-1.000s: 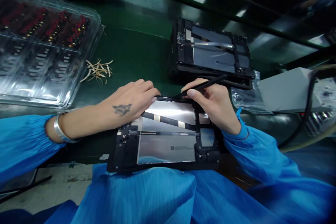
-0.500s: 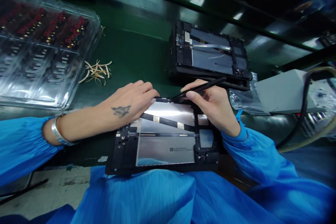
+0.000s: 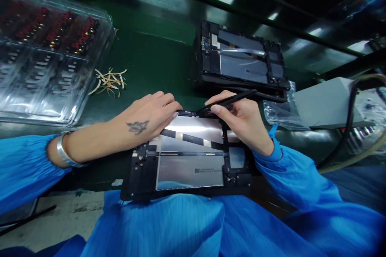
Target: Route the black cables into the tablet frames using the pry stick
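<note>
An opened tablet frame [image 3: 187, 168] with silver shielding and a black ribbon cable [image 3: 193, 138] lies at the bench edge, partly over my blue lap. My left hand [image 3: 147, 118] rests on its upper left part, fingers pressed together at the top edge on a small dark part. My right hand [image 3: 244, 122] pinches a thin black stylus-like tool [image 3: 229, 100], whose tip touches the frame's top edge right beside my left fingertips.
A second opened tablet frame [image 3: 241, 62] lies farther back on the green bench. A clear plastic tray [image 3: 45, 56] of small red and dark parts sits at left, beside a heap of tan strips [image 3: 108, 82]. A grey box [image 3: 325, 102] with cables stands at right.
Both hands stay at the frame's top edge; only slight shifts of the view and hands.
</note>
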Motion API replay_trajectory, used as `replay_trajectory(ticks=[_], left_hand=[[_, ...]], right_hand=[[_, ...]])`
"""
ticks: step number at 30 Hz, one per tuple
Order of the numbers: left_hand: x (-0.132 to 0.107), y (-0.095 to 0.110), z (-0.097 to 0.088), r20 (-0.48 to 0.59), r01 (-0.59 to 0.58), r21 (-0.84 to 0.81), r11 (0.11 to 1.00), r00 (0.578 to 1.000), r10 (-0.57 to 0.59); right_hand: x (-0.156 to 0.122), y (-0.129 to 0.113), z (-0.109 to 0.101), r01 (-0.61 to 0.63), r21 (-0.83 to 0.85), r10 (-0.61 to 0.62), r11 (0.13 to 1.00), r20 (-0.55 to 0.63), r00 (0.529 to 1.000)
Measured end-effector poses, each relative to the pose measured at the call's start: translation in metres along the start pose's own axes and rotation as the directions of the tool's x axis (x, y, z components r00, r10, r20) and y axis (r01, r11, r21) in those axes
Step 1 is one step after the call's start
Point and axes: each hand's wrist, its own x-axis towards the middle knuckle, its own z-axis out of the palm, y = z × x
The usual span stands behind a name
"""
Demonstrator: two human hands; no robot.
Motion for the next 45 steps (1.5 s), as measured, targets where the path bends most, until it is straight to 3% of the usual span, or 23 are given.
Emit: replay_trajectory(ticks=[19,38,45], left_hand=[[-0.0041,-0.0017,0.0005,-0.031,-0.037,-0.014,0.999,0.999,0.037],[-0.0041,-0.0006,-0.0027,-0.050,-0.031,-0.035,0.999,0.998,0.029],[-0.0041,-0.0008,-0.0023,-0.038,-0.023,-0.034,0.999,0.999,0.022]], right_hand=[[-0.0013,0.0052,0.0027,-0.083,0.115,0.091,0.990,-0.069,0.993],[-0.0025,0.0048,0.0037,0.029,0.051,-0.028,0.998,-0.008,1.000],[-0.0014,0.0044,0.0031,-0.026,0.111,0.030,0.993,-0.030,0.999]])
